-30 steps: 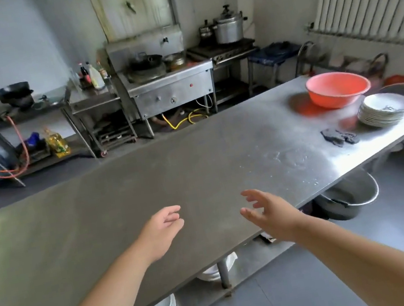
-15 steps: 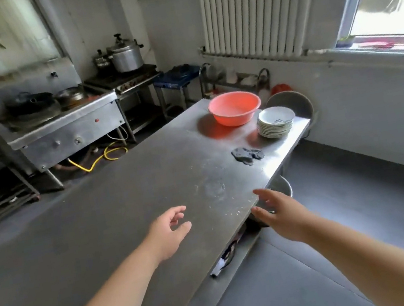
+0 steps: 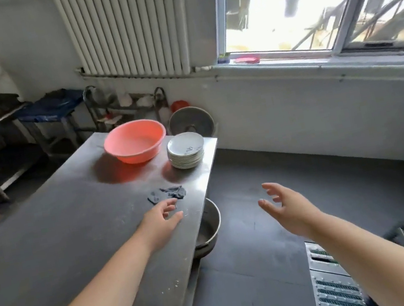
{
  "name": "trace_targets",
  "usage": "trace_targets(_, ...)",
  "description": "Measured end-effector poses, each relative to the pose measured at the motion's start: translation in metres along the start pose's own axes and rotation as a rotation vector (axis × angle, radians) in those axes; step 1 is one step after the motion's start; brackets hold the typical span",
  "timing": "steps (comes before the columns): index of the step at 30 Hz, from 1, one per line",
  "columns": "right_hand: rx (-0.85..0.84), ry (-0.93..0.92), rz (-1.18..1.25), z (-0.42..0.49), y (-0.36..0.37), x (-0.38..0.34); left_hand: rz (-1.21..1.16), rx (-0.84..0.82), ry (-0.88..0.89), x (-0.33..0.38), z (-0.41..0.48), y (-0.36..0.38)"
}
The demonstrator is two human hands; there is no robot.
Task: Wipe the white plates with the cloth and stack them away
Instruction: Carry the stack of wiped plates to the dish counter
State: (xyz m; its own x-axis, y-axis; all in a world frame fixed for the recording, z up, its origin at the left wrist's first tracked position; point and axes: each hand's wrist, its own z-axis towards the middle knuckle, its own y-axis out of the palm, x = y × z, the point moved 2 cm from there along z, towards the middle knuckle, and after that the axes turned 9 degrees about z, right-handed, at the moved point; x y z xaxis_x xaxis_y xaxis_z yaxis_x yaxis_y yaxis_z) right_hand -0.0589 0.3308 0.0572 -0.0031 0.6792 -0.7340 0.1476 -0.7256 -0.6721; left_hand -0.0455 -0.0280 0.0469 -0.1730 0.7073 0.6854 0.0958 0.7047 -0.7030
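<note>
A stack of several white plates (image 3: 186,150) stands at the far right corner of the steel table (image 3: 48,234). A crumpled dark grey cloth (image 3: 166,194) lies on the table in front of the stack. My left hand (image 3: 160,221) hovers over the table just short of the cloth, fingers relaxed and holding nothing. My right hand (image 3: 286,208) is in the air past the table's right edge, above the floor, fingers spread and empty.
A pink plastic basin (image 3: 135,144) sits left of the plates. A metal pan (image 3: 207,228) shows under the table's right edge. A round metal lid (image 3: 191,122) leans behind the table. A floor grate (image 3: 335,288) lies at lower right. Stoves stand at left.
The view has swung right and closer to the table's end. My left hand has come up to the cloth. My right hand has moved off the table edge over the floor.
</note>
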Motion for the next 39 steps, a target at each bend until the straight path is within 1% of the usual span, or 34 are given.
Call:
trace_targets(5,0.011,0.083,0.025,0.042,-0.008,0.044,-0.005,-0.059,0.016,0.009,0.067,0.031)
trace_targets(8,0.004,0.099,0.052,0.082,-0.013,0.065,-0.005,-0.065,0.005,0.016,0.109,0.046)
trace_targets(16,-0.069,0.078,0.054,0.232,-0.039,0.102,0.074,-0.02,-0.085,0.057,0.222,0.064)
trace_targets(20,-0.159,0.032,0.003,0.309,-0.05,0.103,0.111,0.031,-0.146,0.079,0.272,0.068)
trace_targets(23,-0.205,-0.005,-0.014,0.362,-0.048,0.095,0.069,0.091,-0.198,0.083,0.302,0.069)
trace_targets(28,-0.292,-0.052,-0.055,0.434,-0.021,0.077,0.088,0.183,-0.296,0.062,0.346,0.054)
trace_targets(31,-0.337,-0.079,-0.1,0.476,0.001,0.064,0.168,0.224,-0.356,0.038,0.376,0.035)
trace_targets(35,-0.364,-0.067,-0.167,0.518,0.019,0.047,0.364,0.224,-0.381,0.01,0.412,0.013)
trace_targets(39,-0.432,-0.064,-0.266,0.551,0.038,0.03,0.417,0.172,-0.383,-0.013,0.438,0.007)
